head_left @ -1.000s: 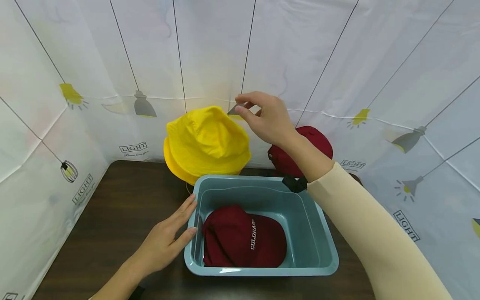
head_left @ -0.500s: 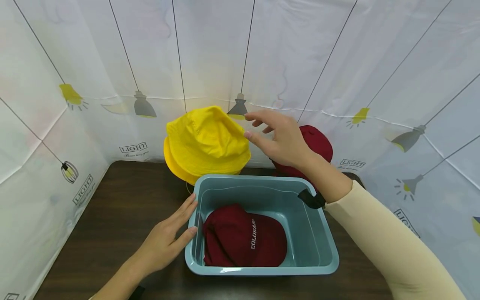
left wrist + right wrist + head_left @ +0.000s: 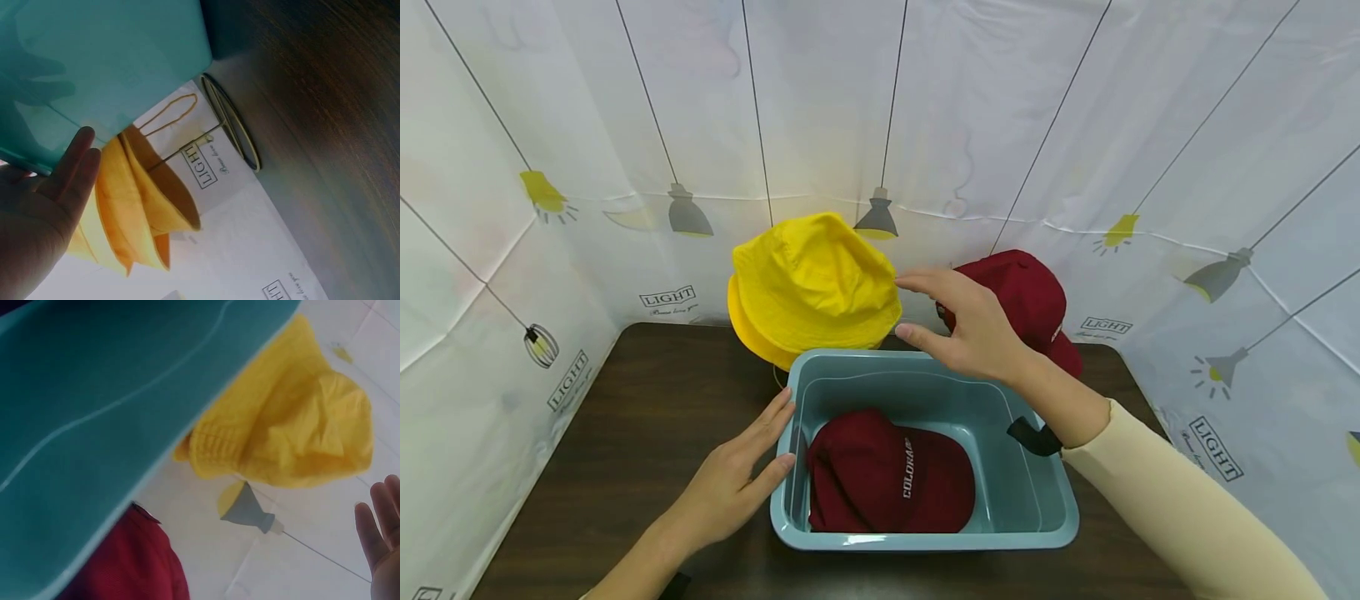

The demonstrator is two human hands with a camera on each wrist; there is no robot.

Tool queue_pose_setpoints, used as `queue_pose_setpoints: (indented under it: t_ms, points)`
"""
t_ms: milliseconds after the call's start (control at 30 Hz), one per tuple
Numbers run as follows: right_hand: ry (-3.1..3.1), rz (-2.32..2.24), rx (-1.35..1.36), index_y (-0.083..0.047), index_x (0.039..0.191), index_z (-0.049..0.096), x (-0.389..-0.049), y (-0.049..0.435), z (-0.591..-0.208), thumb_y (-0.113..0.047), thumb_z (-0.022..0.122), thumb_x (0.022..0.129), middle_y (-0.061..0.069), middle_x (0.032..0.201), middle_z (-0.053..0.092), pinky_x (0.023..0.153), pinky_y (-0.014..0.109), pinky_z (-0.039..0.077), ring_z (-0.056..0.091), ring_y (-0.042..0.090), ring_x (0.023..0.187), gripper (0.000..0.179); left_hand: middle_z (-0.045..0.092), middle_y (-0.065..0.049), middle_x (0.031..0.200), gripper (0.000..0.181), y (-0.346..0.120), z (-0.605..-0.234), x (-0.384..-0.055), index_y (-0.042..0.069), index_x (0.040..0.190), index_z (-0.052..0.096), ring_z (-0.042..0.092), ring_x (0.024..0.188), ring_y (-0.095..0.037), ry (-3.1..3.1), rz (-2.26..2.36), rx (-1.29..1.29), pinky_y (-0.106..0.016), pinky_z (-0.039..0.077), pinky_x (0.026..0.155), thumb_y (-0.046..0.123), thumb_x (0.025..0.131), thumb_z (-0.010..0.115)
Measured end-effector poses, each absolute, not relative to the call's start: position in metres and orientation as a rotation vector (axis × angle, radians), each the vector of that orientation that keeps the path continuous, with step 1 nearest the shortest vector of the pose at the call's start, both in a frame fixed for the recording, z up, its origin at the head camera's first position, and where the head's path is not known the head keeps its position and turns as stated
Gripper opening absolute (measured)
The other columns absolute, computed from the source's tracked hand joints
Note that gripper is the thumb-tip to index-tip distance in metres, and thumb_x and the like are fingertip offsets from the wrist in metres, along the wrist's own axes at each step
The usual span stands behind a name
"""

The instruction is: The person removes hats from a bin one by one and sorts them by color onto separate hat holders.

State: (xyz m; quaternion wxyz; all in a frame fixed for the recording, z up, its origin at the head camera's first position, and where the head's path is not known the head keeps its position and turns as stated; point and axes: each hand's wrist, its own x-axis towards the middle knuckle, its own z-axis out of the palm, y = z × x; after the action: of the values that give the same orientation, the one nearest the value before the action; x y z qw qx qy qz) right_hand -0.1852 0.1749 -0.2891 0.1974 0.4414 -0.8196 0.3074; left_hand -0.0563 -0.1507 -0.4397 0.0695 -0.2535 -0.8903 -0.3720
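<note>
A light blue plastic bin (image 3: 925, 542) stands on the table. Inside it, toward the left, lies a dark red cap (image 3: 865, 479) with white lettering. My left hand (image 3: 722, 487) touches the bin's left rim with straight fingers. Over the far rim, my right hand (image 3: 970, 329) hangs with thumb and fingers apart and nothing between them. To its left, behind the bin, are stacked yellow hats (image 3: 816, 279); in the left wrist view they sit by a wire stand (image 3: 232, 125) with a ring base. Another dark red cap (image 3: 1026, 292) is behind the right hand, partly covered by it.
A dark wooden table (image 3: 625, 433) extends on both sides of the bin. White cloth (image 3: 962, 100) printed with hanging lamps encloses the back and sides, close behind the hats. A black strap (image 3: 1033, 436) at the right wrist overlaps the bin's right side.
My right hand has come down and a little to the right, its thumb and fingers spreading apart. More of the rear red cap shows. The left hand and the bin stay put.
</note>
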Motion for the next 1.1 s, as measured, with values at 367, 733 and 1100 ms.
queue_pose_setpoints:
  t_ms: [367, 733, 1100]
  points:
    - [-2.497, 0.822, 1.346, -0.008, 0.148, 0.057, -0.176, 0.176, -0.32, -0.034, 0.083, 0.086, 0.008, 0.151, 0.057, 0.112, 0.053, 0.045, 0.051, 0.027, 0.139, 0.073, 0.023, 0.004, 0.173, 0.061, -0.151, -0.441, -0.056, 0.01, 0.164, 0.037, 0.038, 0.152, -0.024, -2.678, -1.123, -0.756, -0.052, 0.038, 0.114, 0.03, 0.109, 0.057]
    - [-2.661, 0.809, 1.4, -0.009, 0.155, 0.049, -0.175, 0.172, -0.331, -0.045, 0.082, 0.086, 0.004, 0.158, 0.049, 0.116, 0.056, 0.04, 0.044, 0.025, 0.145, 0.084, 0.022, 0.003, 0.173, 0.061, -0.151, -0.439, -0.056, 0.01, 0.164, 0.036, 0.037, 0.152, -0.024, -2.681, -1.128, -0.763, -0.052, 0.038, 0.114, 0.03, 0.109, 0.056]
    - [-2.83, 0.763, 1.47, -0.015, 0.156, 0.05, -0.174, 0.16, -0.354, -0.054, 0.082, 0.082, 0.001, 0.16, 0.046, 0.116, 0.054, 0.042, 0.045, 0.022, 0.143, 0.089, 0.022, 0.004, 0.173, 0.061, -0.151, -0.439, -0.056, 0.011, 0.164, 0.035, 0.037, 0.152, -0.024, -2.686, -1.125, -0.761, -0.053, 0.038, 0.114, 0.03, 0.11, 0.056]
